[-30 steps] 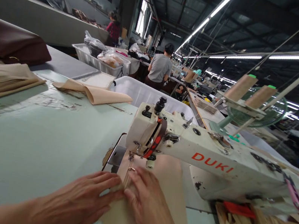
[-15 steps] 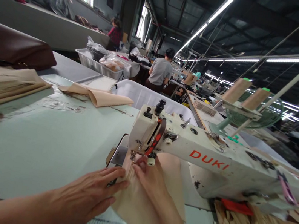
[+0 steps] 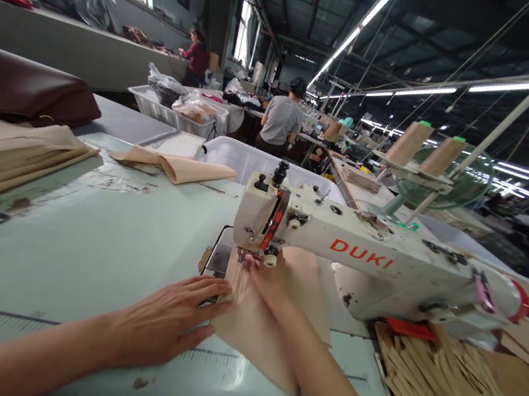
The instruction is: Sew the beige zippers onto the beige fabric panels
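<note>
A beige panel (image 3: 255, 348), apparently leather or coated fabric, lies under the needle area of a white sewing machine (image 3: 291, 219) marked DUKI. Raised lines run along its left side toward the presser foot (image 3: 241, 255). My left hand (image 3: 174, 315) rests flat at the panel's left edge, fingers stretched toward the metal needle plate (image 3: 221, 251). On top of the panel, just right of the foot, lies my right hand (image 3: 275, 284). Its fingers are extended and pressed down; the machine head partly hides them.
Stacked beige pieces (image 3: 7, 162) and a folded piece (image 3: 182, 169) lie to the left and behind. Beige strips (image 3: 456, 385) are piled at right. Beyond the machine stand a white bin (image 3: 231, 155), thread cones (image 3: 408, 143) and a green fan (image 3: 470, 182). A co-worker (image 3: 281, 120) sits farther back.
The view has shifted slightly, showing more of the table's front edge. The panel's near end lies a little farther from me. Both hands stay on it beside the presser foot.
</note>
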A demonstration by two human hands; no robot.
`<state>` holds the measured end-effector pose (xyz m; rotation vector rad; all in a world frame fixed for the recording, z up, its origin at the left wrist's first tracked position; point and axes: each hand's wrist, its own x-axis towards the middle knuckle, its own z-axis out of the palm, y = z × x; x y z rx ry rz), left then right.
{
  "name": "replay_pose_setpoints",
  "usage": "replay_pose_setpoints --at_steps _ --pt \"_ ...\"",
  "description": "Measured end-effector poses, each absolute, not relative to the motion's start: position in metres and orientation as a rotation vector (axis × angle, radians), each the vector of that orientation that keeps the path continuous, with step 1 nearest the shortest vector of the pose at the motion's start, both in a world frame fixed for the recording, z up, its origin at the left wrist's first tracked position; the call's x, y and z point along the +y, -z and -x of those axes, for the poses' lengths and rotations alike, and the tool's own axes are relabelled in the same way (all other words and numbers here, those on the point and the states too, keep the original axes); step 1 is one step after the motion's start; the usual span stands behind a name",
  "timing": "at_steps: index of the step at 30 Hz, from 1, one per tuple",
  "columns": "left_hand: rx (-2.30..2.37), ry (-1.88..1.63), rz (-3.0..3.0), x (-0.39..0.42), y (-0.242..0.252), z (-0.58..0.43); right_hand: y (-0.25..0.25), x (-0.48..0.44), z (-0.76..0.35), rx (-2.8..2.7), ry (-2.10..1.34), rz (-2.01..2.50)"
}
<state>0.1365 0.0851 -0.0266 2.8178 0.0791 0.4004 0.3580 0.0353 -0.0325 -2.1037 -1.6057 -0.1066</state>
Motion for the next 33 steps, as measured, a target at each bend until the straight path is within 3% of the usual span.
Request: replay_pose_setpoints --at_steps 8,18,33 --pt "0.059 -0.429 -2.755 0.087 0.018 -0.142 0.04 -0.042 -0.332 -1.973 0.168 1.711" --pt "0.024 -0.284 -2.743 0.111 0.0 -0.154 0.045 -0.021 -0.342 -1.987 0.176 1.799" --pt "0.0 -0.4 -2.806 0.137 0.015 -0.164 0.049 -0.004 -0.354 -1.939 0.177 1.905"
